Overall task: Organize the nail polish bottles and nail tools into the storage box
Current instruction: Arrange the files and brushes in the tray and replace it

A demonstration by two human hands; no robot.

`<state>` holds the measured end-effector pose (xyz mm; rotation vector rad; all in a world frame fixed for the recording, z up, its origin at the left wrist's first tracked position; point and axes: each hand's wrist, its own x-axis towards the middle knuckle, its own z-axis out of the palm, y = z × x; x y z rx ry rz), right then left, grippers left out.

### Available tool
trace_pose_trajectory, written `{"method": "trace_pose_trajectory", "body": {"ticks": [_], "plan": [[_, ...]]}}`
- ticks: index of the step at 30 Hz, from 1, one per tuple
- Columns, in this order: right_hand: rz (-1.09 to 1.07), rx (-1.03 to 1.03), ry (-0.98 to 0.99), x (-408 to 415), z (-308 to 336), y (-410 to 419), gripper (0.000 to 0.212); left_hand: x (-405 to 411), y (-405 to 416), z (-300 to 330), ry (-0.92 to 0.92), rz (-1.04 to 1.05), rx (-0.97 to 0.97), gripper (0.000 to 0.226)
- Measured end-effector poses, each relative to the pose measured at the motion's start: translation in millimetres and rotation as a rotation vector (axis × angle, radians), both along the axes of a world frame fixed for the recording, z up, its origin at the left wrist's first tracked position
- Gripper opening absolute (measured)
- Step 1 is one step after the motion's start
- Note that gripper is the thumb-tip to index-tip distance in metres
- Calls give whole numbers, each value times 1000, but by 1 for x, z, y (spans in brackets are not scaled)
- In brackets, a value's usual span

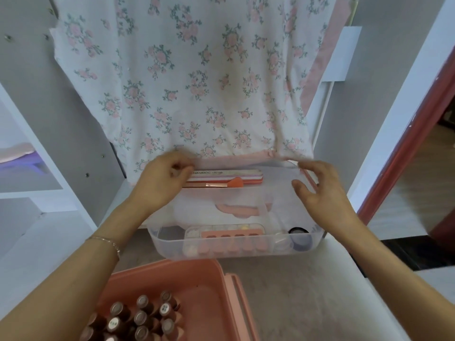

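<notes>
Nail polish bottles with brown round caps [138, 318] are standing close together in the pink plastic storage box [197, 281], right under you at the bottom. Just past it, a clear plastic tray [221, 252] is sitting on the white shelf [320, 291]. Inside the tray a pink toe separator [231, 236] is lying on a clear bead case [221, 228], and a small jar with a dark lid [299, 236] is sitting at the right end. You are holding a see-through frosted lid with a pink handle [246, 203] over the tray. Your left hand [160, 180] is curling its fingers at the lid's far left edge. Your right hand [320, 190] is spreading its fingers wide, with the tips touching the lid's right edge. Behind the lid, a long pink and white nail file [236, 177] and a small brush with an orange tip [221, 184] are lying side by side. Farther back, a white cloth with pink flowers [184, 82] is hanging down.
</notes>
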<state>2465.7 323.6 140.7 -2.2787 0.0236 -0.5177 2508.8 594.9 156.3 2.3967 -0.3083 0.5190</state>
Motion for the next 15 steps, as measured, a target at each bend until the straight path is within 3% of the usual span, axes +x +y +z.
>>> {"method": "trace_pose_trajectory", "body": {"ticks": [3, 8, 12, 15], "plan": [[-88, 280, 89, -4, -7, 0, 41, -2, 11, -1, -23, 128, -65, 24], [-47, 432, 121, -6, -11, 1, 15, -17, 19, -13, 295, 275, -327, 49], [-6, 476, 94, -9, -8, 3, 19, -26, 24, -18, 470, 214, -602, 24], [-17, 502, 100, -10, -8, 6, 17, -31, 28, -16, 442, 218, -523, 12]]}}
